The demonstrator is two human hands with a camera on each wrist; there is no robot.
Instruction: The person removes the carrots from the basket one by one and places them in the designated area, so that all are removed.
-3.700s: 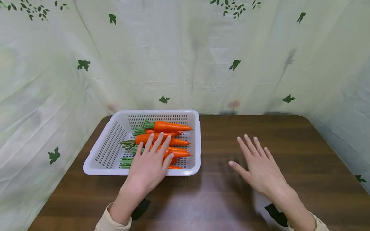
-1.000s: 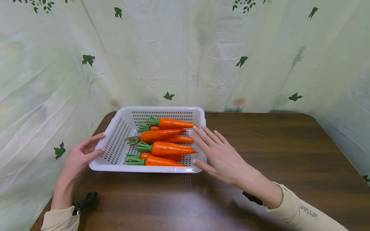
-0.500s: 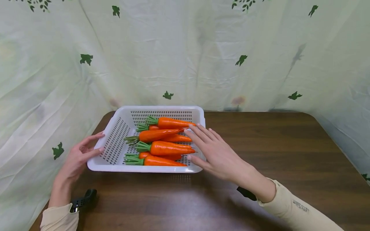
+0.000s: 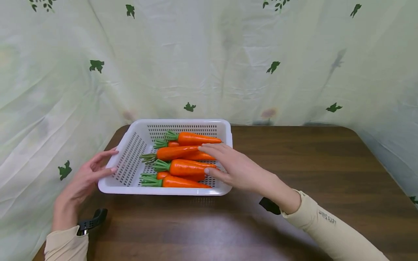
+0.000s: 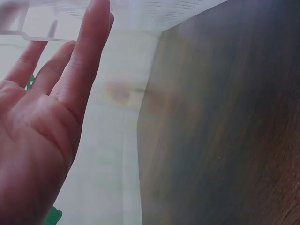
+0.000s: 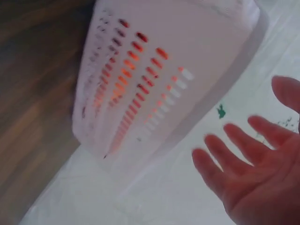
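A white plastic basket (image 4: 179, 191) with slotted walls stands on the table, holding several carrots (image 4: 192, 166) with green tops. My left hand (image 4: 83, 179) holds the basket's left rim, with thumb and forefinger spread along it. From below, the left wrist view shows the palm (image 5: 37, 126) and long fingers reaching up to the rim. My right hand (image 4: 240, 166) extends over the basket's right rim, fingers loosely extended above the carrots' pointed ends. Nothing is in its grasp. In the right wrist view its fingers (image 6: 234, 145) are spread apart beside the basket wall (image 6: 154, 75), with orange showing through the slots.
A dark brown wooden table (image 4: 294, 156) lies beneath, its surface stretching to the right of the basket. Pale curtains (image 4: 196, 65) with green leaf shapes enclose the back and sides. Black camera bands (image 4: 93, 221) sit on the wrists below beige sleeves (image 4: 326, 224).
The left hand has moved from over the carrots to the basket's left rim. The right hand came in from the right and has moved further left over the carrots.
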